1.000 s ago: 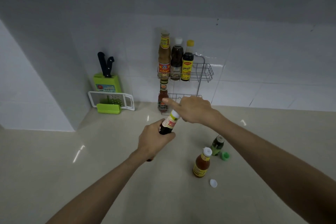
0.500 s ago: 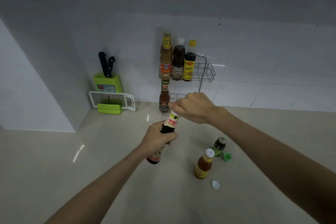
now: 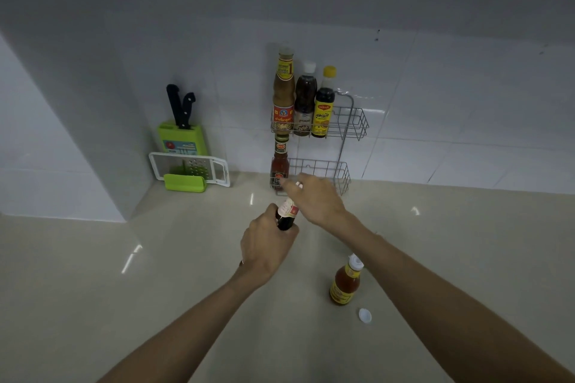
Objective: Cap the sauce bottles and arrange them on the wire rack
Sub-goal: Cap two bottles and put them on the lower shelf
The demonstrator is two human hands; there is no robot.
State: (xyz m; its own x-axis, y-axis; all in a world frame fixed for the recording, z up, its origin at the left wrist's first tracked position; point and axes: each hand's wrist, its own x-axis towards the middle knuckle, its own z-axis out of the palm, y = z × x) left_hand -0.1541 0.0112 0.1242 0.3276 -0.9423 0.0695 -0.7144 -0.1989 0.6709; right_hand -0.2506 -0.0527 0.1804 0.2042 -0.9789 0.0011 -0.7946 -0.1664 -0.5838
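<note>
Fingers of right hand twisting small white cap further onto dark glass sauce bottle; left hand staying clamped round bottle body, capping nearly done, two-tier wire rack next.

both forearms are bare to the frame's edge, left hand and right hand ungloved.

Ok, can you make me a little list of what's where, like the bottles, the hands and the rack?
left hand: grips the dark glass sauce bottle by its body
right hand: fingers at that bottle's top, on a white cap
silver wire rack: top shelf holds three capped bottles, bottom shelf one red bottle
orange sauce bottle: upright on the beige counter
loose white cap: lying beside the orange bottle
green knife block: by the wall, left of rack
</note>
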